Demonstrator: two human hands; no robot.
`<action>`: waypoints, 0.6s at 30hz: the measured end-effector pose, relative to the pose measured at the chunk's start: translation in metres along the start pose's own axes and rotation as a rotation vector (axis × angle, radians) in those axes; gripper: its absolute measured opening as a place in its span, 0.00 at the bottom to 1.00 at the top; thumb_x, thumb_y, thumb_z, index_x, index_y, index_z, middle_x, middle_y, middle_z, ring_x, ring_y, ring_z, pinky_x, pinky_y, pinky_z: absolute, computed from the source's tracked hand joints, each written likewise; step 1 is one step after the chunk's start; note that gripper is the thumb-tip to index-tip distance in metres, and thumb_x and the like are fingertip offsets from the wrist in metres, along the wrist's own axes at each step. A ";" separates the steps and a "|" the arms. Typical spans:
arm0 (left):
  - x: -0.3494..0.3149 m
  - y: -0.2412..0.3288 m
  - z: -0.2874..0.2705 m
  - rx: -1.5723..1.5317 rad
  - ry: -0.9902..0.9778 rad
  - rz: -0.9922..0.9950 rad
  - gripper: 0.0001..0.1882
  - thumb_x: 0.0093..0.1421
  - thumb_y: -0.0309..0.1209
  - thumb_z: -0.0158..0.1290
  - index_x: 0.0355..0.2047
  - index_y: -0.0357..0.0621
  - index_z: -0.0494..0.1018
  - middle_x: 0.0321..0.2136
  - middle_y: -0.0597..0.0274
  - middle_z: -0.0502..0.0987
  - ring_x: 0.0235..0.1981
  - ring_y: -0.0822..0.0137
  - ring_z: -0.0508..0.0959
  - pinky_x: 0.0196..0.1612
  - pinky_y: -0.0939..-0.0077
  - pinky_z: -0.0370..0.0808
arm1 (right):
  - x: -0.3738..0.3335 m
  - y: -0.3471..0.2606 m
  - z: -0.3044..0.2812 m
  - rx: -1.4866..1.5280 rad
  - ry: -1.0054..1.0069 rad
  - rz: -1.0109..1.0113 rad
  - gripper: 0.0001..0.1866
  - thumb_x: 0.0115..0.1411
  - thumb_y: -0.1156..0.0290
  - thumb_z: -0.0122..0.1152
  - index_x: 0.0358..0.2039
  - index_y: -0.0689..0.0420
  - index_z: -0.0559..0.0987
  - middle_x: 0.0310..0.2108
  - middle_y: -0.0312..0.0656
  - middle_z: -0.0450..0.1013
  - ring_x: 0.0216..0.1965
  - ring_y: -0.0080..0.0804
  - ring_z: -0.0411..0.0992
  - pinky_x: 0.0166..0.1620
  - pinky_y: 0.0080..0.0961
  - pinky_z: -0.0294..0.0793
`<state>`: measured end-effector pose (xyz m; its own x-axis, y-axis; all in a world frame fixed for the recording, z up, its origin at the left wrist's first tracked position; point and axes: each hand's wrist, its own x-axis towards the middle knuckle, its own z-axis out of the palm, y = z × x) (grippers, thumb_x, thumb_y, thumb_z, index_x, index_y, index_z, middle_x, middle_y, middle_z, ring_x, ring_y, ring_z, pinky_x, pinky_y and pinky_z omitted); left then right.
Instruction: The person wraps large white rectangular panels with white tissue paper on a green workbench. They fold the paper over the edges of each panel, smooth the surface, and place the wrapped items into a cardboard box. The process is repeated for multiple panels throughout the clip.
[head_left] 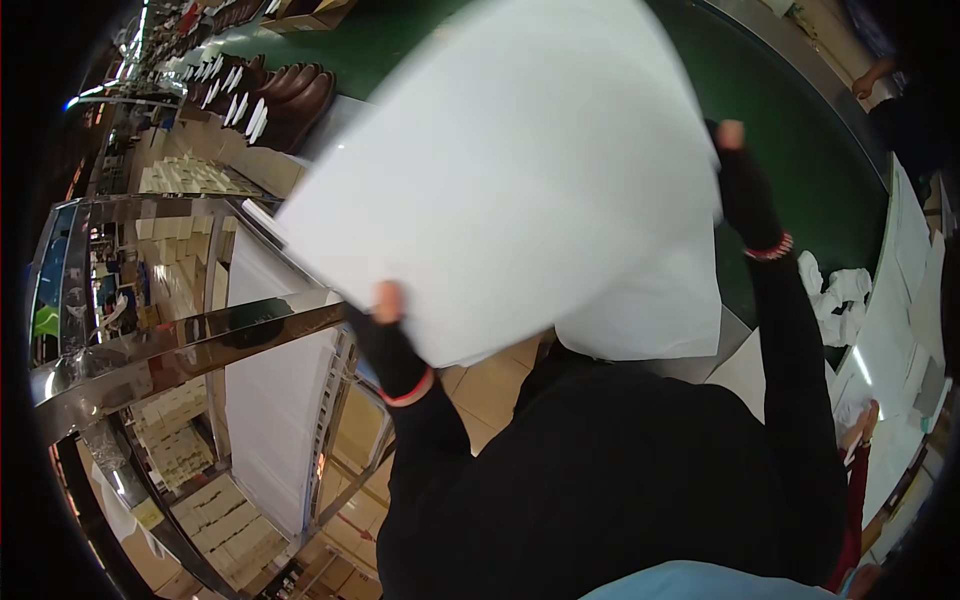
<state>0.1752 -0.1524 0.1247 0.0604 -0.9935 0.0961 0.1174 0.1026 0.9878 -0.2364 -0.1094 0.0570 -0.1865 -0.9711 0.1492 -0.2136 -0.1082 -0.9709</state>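
A large white sheet of paper point(500, 190) is held up in front of me, tilted and blurred by motion. My left hand point(382, 325), in a black fingerless glove, grips its near left corner with the thumb on top. My right hand point(738, 170), gloved the same way, pinches the right edge, its fingers hidden behind the paper. Beneath the raised sheet, another white sheet point(650, 312) shows at the near edge of the green work surface point(800, 190).
Brown leather shoes point(300, 100) with white paper in them line the far left. A metal frame point(200, 330) stands at my left, near stacked pale boxes point(215, 520). Crumpled white paper point(838, 300) lies right. A co-worker's hand point(862, 425) is at lower right; another person point(885, 90) stands far right.
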 end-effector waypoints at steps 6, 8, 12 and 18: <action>0.016 0.041 0.010 -0.271 0.230 0.067 0.31 0.65 0.45 0.47 0.58 0.31 0.60 0.53 0.50 0.69 0.52 0.58 0.72 0.55 0.67 0.69 | 0.001 -0.034 0.190 -0.615 -0.651 -0.651 0.55 0.37 0.55 0.74 0.65 0.49 0.57 0.67 0.45 0.50 0.70 0.42 0.43 0.67 0.63 0.34; 0.020 0.042 0.008 -0.262 0.264 0.052 0.30 0.66 0.45 0.47 0.58 0.31 0.60 0.53 0.51 0.69 0.52 0.60 0.72 0.55 0.69 0.69 | -0.005 -0.039 0.237 -0.840 -0.671 -0.770 0.48 0.39 0.57 0.72 0.63 0.46 0.62 0.66 0.43 0.54 0.70 0.41 0.46 0.66 0.65 0.34; 0.027 0.036 0.002 -0.395 0.221 -0.017 0.28 0.67 0.41 0.46 0.58 0.31 0.61 0.54 0.51 0.69 0.51 0.62 0.73 0.54 0.71 0.69 | 0.002 -0.010 0.255 -0.682 -0.521 -0.843 0.25 0.55 0.67 0.59 0.56 0.46 0.69 0.64 0.40 0.59 0.68 0.37 0.50 0.68 0.60 0.36; 0.030 0.013 -0.020 -0.441 0.176 -0.124 0.26 0.66 0.39 0.48 0.56 0.30 0.63 0.51 0.51 0.72 0.49 0.61 0.74 0.52 0.71 0.70 | 0.016 -0.046 0.127 -0.104 0.137 -0.493 0.17 0.68 0.68 0.43 0.52 0.61 0.73 0.48 0.43 0.73 0.45 0.30 0.72 0.50 0.25 0.69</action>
<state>0.1990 -0.1802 0.1383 0.1819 -0.9801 -0.0789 0.5403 0.0326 0.8408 -0.1083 -0.1471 0.0800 -0.1623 -0.7726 0.6138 -0.4004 -0.5170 -0.7566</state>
